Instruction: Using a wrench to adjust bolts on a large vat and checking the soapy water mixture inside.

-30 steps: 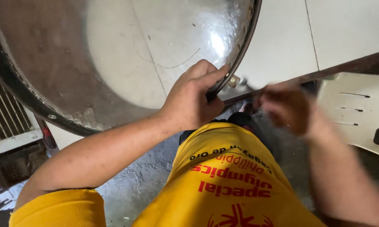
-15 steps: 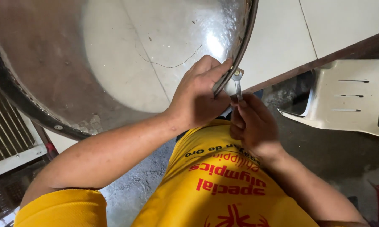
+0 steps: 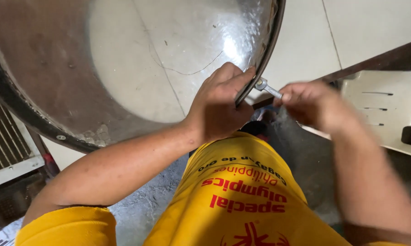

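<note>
Yellow short-sleeved shirt with red printed lettering and a red emblem; both forearms bare, no gloves, no watch.

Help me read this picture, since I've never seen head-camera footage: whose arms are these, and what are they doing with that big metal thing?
The camera sits on a person's head and looks down, so both bare arms and the yellow printed shirt are the wearer's own. The left hand grips the dark rim of a large round shiny metal drum, fingers curled over the edge. The right hand, blurred by motion, holds a small silver metal wrench whose head sits at the drum's rim. A white plastic chair stands to the right, a white slatted grille to the left, on pale floor tiles.
</note>
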